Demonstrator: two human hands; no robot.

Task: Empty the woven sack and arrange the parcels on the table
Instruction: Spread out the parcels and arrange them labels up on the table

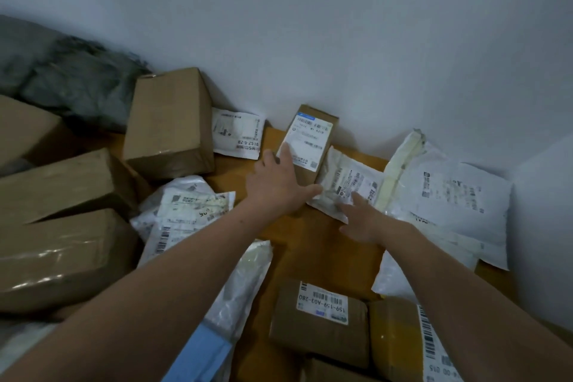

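The small labelled box (305, 146) lies at 1 o'clock from the left hand (279, 184), close to the wall (341, 40). Its long axis runs roughly 12 to 6, tipped a little toward 1 and 7. This hand is plainly the nearer of the 2: its straight, spread fingers (286, 153) rest on the box's left part and over the label's lower corner, and the thumb stretches out toward 3 o'clock. Nothing is curled round the box, so the hand lies flat and open on it, the forearm reaching in from 7 o'clock.

Touching the box at its 4 o'clock is a white mailer (350, 178), flat on the orange-brown table (322, 257). The right hand (364, 222) comes in from 5 o'clock, palm down, and presses the mailer's near corner with straight fingers (356, 197); it grips nothing either.

Both parcels look nearly placed, so I judge the next move a small nudge to square them side by side against the wall. The grey crumpled sack (77, 87) lies well apart at 10 o'clock, behind a tall carton (169, 124); a large white mailer (452, 195) sits at 3 o'clock
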